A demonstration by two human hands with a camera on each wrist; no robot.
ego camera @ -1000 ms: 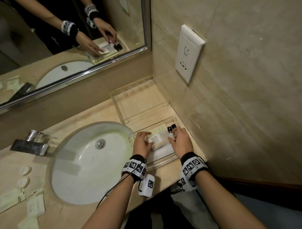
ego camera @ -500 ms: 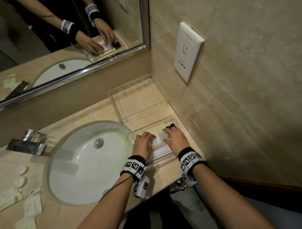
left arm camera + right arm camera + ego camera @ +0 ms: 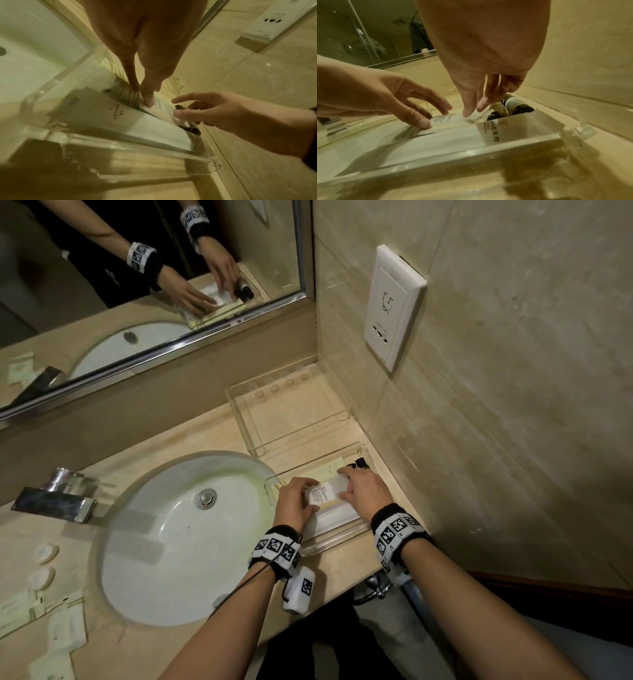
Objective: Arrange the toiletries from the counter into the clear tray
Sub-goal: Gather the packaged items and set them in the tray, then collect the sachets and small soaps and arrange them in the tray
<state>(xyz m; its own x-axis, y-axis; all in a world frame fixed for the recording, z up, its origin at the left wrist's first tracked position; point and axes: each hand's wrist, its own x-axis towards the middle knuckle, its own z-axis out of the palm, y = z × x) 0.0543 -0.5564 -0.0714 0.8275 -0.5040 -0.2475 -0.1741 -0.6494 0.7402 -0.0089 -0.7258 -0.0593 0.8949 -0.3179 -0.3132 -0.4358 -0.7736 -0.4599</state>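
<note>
The clear tray (image 3: 337, 541) sits at the counter's front right corner, against the wall. In it lie white packets and small dark bottles (image 3: 360, 463) at the wall side. On top lies a white packet with printed text (image 3: 324, 493). My left hand (image 3: 297, 501) rests its straight fingertips (image 3: 147, 99) on that packet's left part. My right hand (image 3: 363, 491) touches the packet's right edge with thumb and fingertips (image 3: 471, 108), just beside the bottles (image 3: 517, 106). A silvery sachet (image 3: 505, 128) leans on the tray's near wall (image 3: 453, 155).
A second, larger clear tray (image 3: 260, 436) stands behind, in the corner under the mirror (image 3: 137, 268). The white sink (image 3: 178, 542) and faucet (image 3: 54, 501) are to the left. More packets (image 3: 51, 631) and round soaps (image 3: 46, 553) lie at the far left. The wall with a socket (image 3: 394, 306) is close on the right.
Both hands have lowered the printed packet flat onto the packets in the tray and stay on it. The head view has shifted slightly.
</note>
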